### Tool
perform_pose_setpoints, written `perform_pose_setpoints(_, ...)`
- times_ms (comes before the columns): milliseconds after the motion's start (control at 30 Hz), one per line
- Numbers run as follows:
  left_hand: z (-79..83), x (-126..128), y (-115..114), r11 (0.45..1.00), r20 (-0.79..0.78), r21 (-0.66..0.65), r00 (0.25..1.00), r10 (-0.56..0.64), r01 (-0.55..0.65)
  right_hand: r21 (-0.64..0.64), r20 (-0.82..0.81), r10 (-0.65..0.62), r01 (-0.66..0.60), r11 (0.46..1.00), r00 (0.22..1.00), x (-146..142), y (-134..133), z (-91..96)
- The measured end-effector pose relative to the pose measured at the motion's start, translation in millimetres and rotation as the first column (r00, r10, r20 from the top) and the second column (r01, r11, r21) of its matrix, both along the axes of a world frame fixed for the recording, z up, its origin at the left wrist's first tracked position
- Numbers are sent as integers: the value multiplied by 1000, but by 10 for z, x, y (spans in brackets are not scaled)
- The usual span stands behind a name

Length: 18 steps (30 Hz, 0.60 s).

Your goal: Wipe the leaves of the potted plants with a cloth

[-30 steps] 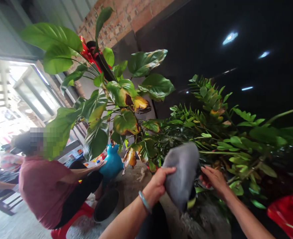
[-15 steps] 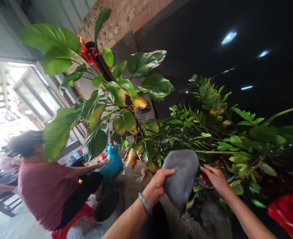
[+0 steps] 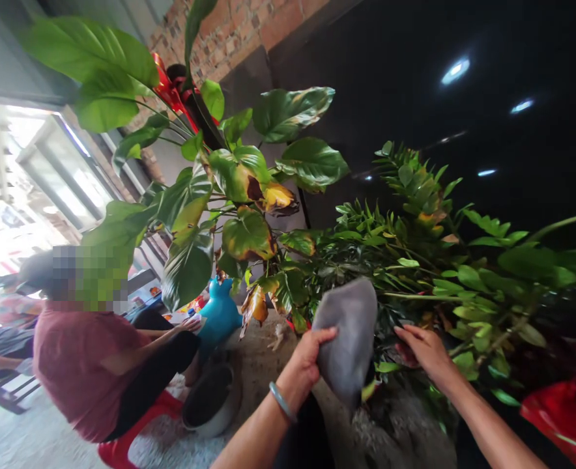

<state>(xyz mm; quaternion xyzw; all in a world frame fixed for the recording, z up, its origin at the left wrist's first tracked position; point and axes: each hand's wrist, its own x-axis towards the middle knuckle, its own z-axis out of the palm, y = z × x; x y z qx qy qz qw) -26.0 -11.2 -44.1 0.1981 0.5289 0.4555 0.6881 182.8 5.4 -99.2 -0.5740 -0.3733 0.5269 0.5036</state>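
My left hand (image 3: 307,361), with a pale bracelet on its wrist, is closed on the edge of a grey cloth (image 3: 344,342). The cloth is spread and partly blurred in front of dark green leaves. To its right, my right hand (image 3: 422,352) reaches in at the lower foliage of a bushy green plant (image 3: 468,280). Its fingers are pinched together; what lies between them, if anything, is too small to make out. A tall broad-leaved plant (image 3: 246,234) with yellowed, browned leaf edges stands to the left of both hands.
A person in a pink shirt (image 3: 77,371) sits at left on a red stool (image 3: 129,436). A bucket (image 3: 210,400) and a blue toy-like figure (image 3: 219,312) stand between us. Red wrapping (image 3: 564,417) lies at lower right, and a dark glossy wall (image 3: 527,143) rises behind the plants.
The grey cloth has shifted slightly left and tilted in my left hand. My right hand stays nearly in place. The seated person's hand has drawn back from the blue figure.
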Motion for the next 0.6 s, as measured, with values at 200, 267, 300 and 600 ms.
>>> perform_pose_setpoints(200,223,-95,-132,992,-35,106,997,68,-64,11,-15,20,-19,1000,1000,44,23,-22)
perform_pose_setpoints(267,476,-159,34,940,-32,254,969,243,-227,29,-41,30,-29,999,999,27,23,-10)
perform_pose_setpoints(300,563,-180,119,899,-23,321,946,323,-299,32,-44,27,-26,999,999,13,22,-8)
perform_pose_setpoints(600,-67,-134,-108,990,-122,-109,990,77,-91,-14,6,-10,10,1000,1000,24,24,-60)
